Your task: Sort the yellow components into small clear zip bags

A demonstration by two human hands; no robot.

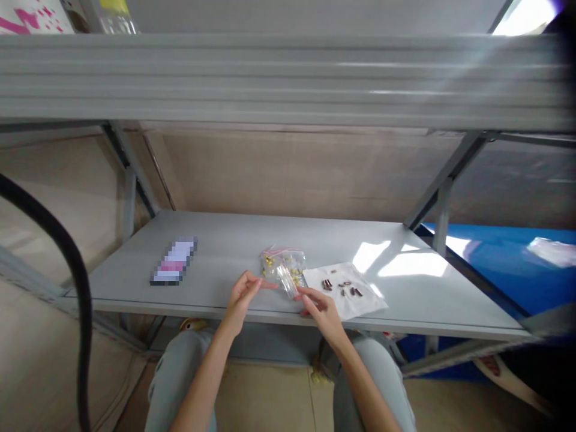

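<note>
My right hand (321,305) pinches the edge of a small clear plastic bag (286,282) between thumb and fingers. To its left is my left hand (243,299), its index finger stretched toward that bag and nothing visible in its grasp. Just behind lie clear zip bags (294,260) with small yellow pieces inside. A white sheet (360,305) rests to the right, partly beneath my right forearm's side of the table. Several small dark brown cylindrical pieces (327,284) are scattered on it.
A phone-like device (174,261), blurred out, lies on the left of the grey table (225,240). Metal frame posts (443,192) flank the table, and a shelf beam (270,78) crosses above. A black hose or cable (76,264) curves at left. A blue surface (513,258) stands at right.
</note>
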